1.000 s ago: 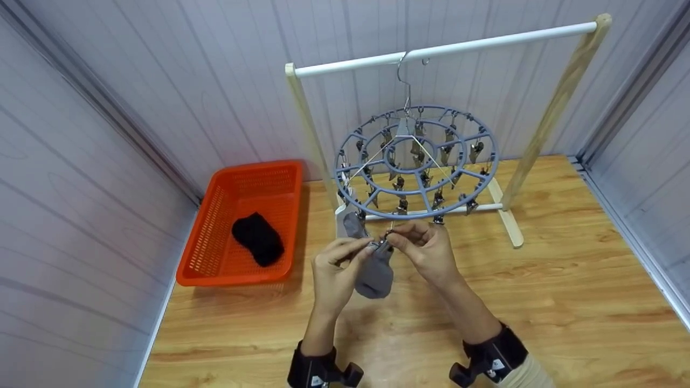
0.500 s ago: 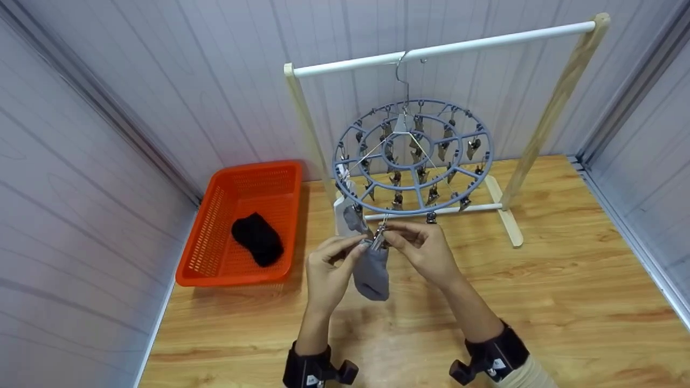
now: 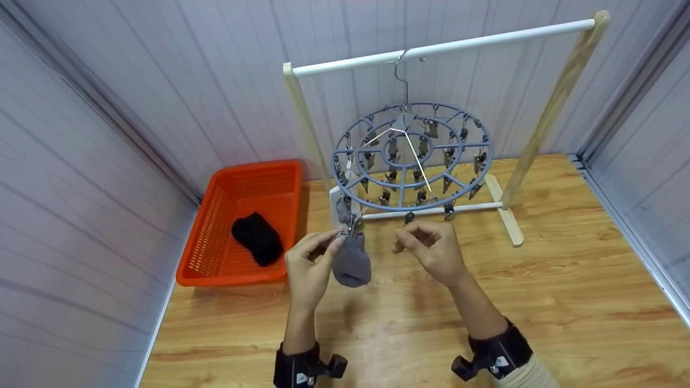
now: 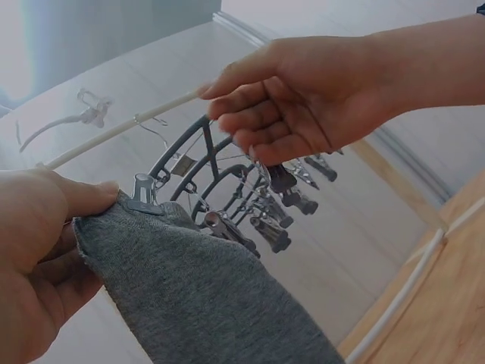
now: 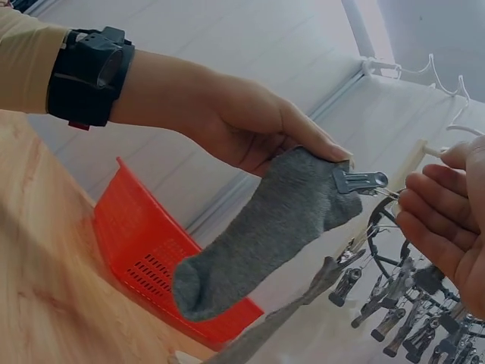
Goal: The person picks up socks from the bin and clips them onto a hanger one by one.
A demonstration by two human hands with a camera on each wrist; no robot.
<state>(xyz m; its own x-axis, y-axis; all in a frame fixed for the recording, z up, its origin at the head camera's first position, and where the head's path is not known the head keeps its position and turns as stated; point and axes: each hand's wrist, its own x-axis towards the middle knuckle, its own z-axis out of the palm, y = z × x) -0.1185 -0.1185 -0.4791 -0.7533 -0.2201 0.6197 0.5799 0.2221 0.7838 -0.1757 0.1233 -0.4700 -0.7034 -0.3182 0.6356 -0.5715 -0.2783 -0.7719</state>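
Observation:
A grey sock (image 3: 352, 264) hangs below the near left of a round clip hanger (image 3: 401, 208). My left hand (image 3: 310, 267) pinches one corner of its cuff between thumb and fingers. Beside those fingertips, a metal clip (image 5: 364, 182) bites the cuff, as the right wrist view shows. My right hand (image 3: 431, 252) is off to the right of the sock, fingers loosely bent and holding nothing. Behind the held sock, another grey sock (image 5: 282, 322) hangs from the hanger's left side. Several other metal clips dangle from the rings.
The hanger hooks over the white bar (image 3: 506, 41) of a wooden-legged rack (image 3: 560, 102). To the left, an orange basket (image 3: 237, 281) stands on the wood-grain surface, a black sock (image 3: 257, 240) inside it. Pale panel walls enclose the back and sides.
My right hand has let go of the clip and drawn away to the right. My left hand and the grey sock have shifted left, and the hanger has turned.

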